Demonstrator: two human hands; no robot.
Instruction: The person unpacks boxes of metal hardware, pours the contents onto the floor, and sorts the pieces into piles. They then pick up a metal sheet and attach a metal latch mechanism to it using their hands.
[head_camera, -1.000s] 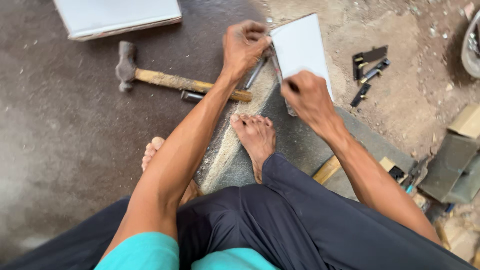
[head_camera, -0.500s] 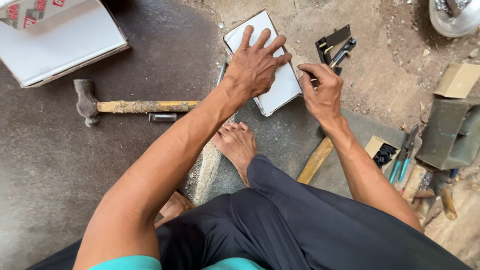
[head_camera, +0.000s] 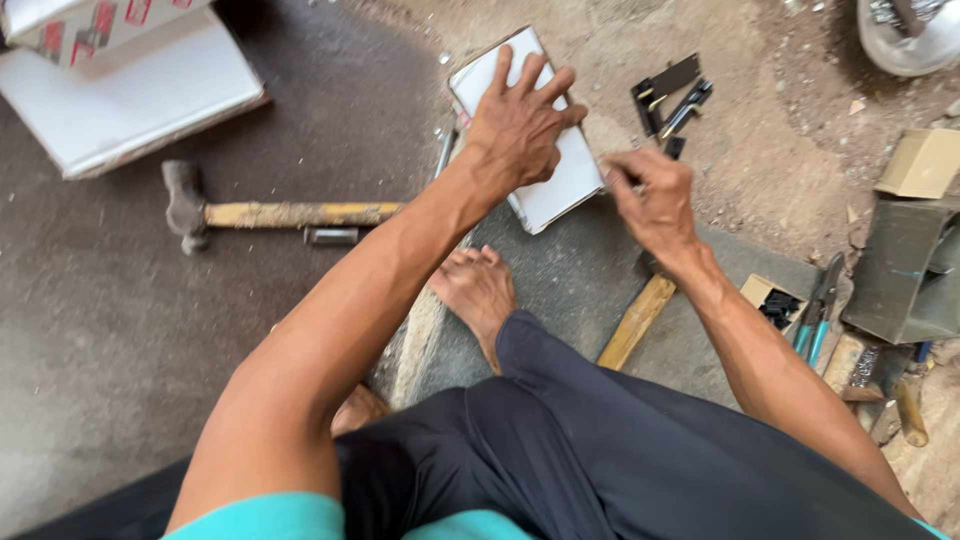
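A white rectangular sheet (head_camera: 560, 185) lies flat on the ground in front of me. My left hand (head_camera: 520, 125) presses down on it with fingers spread. At the sheet's right edge my right hand (head_camera: 650, 190) is closed with fingers pinched; whether anything small is in it I cannot tell. My bare foot (head_camera: 480, 290) rests on a grey stone slab (head_camera: 580, 290) just below the sheet.
A hammer (head_camera: 270, 213) with a yellowed wooden handle lies left, a white box (head_camera: 130, 95) beyond it. Black metal pieces (head_camera: 670, 95) sit right of the sheet. Another wooden handle (head_camera: 635, 320), blue-handled pliers (head_camera: 815, 320), a green metal box (head_camera: 905, 270) and a metal bowl (head_camera: 910, 40) are on the right.
A second ago both hands held the white sheet tilted up; now it lies flat under my spread left hand. My right hand has stayed at its right edge.
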